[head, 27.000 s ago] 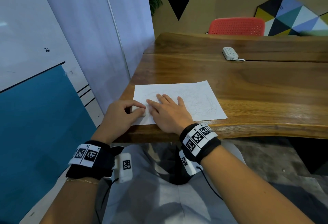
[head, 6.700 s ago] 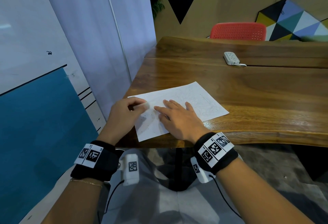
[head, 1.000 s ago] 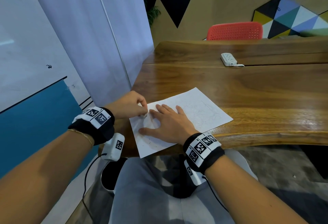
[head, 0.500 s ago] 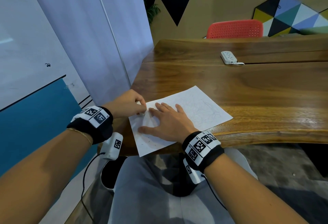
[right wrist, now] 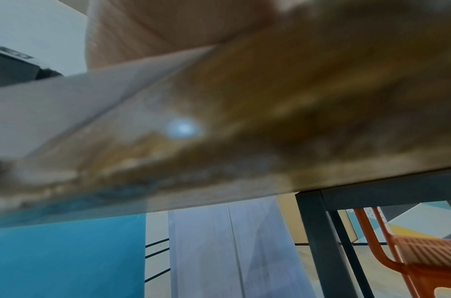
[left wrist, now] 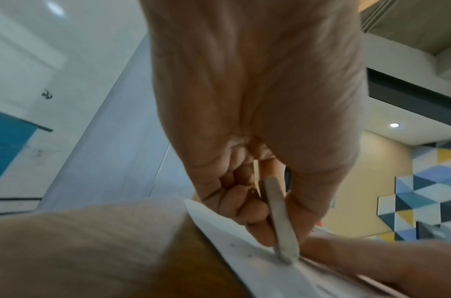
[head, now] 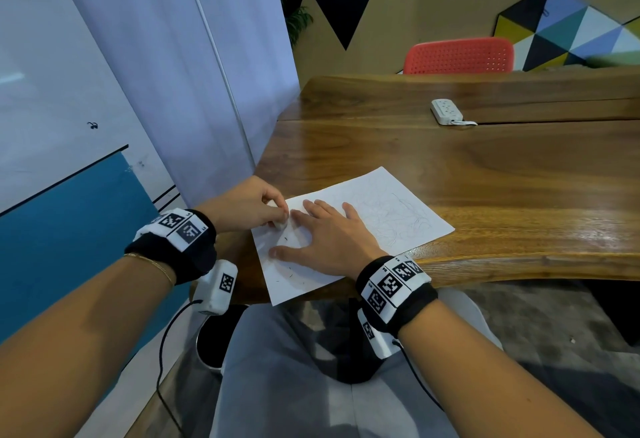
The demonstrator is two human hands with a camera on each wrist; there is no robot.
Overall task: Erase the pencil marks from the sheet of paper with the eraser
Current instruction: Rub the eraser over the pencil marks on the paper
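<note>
A white sheet of paper (head: 391,209) lies skewed at the near left corner of the wooden table (head: 485,167), its near corner hanging over the edge. Faint pencil scribbles (head: 405,215) cover its right half. My left hand (head: 247,207) pinches a small white eraser (head: 280,225) and presses its tip on the sheet's left edge; in the left wrist view the eraser (left wrist: 282,225) stands on the paper (left wrist: 244,242). My right hand (head: 329,236) lies flat on the sheet with fingers spread, holding it down. The right wrist view shows only blurred table edge.
Dark eraser crumbs (head: 287,274) dot the sheet's near part. A white power strip (head: 446,111) lies at the back of the table. A red chair (head: 457,56) stands behind it. A pale wall panel (head: 207,73) runs close along the table's left.
Over the last second the left hand has shifted the eraser slightly down along the sheet's left edge. The right hand stays flat on the paper.
</note>
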